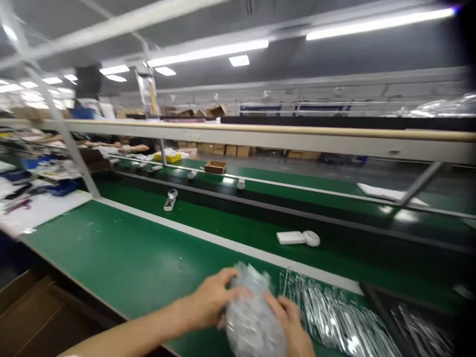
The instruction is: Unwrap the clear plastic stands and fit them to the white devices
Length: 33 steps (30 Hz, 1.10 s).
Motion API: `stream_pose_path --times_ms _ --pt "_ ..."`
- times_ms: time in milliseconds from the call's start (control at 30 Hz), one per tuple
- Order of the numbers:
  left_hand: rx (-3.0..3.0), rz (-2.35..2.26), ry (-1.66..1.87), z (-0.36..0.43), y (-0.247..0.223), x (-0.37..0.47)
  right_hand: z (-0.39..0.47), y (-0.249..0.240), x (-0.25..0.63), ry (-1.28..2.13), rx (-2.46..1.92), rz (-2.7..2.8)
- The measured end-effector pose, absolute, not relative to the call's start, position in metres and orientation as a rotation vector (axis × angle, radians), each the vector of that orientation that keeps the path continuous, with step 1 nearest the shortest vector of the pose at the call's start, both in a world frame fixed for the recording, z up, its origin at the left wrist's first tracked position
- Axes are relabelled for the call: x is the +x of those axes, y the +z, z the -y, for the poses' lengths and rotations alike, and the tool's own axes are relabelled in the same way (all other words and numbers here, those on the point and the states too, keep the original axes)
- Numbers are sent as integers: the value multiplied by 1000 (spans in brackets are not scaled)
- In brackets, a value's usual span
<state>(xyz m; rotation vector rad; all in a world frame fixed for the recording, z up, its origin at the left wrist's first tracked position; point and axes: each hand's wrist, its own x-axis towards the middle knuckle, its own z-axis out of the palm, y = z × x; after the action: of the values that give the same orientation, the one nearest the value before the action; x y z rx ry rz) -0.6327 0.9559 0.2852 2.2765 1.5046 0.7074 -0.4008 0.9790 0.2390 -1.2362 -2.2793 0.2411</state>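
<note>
1. A blurred, clear-grey plastic bundle [255,317] is held between both hands at the near edge of the green bench [122,263]; its lower end is cut off by the frame, and whether it is lifted or rested on the bench cannot be told.
2. By the left hand [211,300], the bundle's left side is gripped: the fingers are partly curled, with no free gap seen between hand and plastic.
3. By the right hand [292,322], the opposite side is pressed with bent fingers; the exact fingertip contact is blurred.
4. Principal relation: the bundle's long axis is directed roughly away from the body, its ragged end being placed farthest. A row of clear plastic pieces [334,317] is laid just to the right, beyond the right hand, which is thus the nearer; the left hand is separated from the row by the bundle.
5. The row is bounded on its right by a dark divider [379,317].
6. Beyond the pale rail [186,228], a white round-headed device [297,238] is carried on the green belt [230,225], apart from both hands.
</note>
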Motion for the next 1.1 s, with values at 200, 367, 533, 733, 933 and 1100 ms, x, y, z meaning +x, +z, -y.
stream_pose_path --times_ms 200,367,533,733,933,1100 --pt "2362 -1421 213 -1001 244 -767 -1022 221 -523 71 -1142 2736" --pt "2455 -1278 48 -1000 223 -817 -1016 215 -543 203 -1260 2897" --pt "2095 -1641 381 -984 216 -850 -1017 239 -521 406 -1249 2769" --pt "1404 -1819 492 -1025 217 -836 -1079 269 -537 868 -1747 2384" --pt "1301 -1570 365 -1073 229 -806 -1130 264 -579 1152 -1731 2600" --pt "1171 -1583 413 -1081 225 -793 -1134 253 -589 1224 -1476 2679"
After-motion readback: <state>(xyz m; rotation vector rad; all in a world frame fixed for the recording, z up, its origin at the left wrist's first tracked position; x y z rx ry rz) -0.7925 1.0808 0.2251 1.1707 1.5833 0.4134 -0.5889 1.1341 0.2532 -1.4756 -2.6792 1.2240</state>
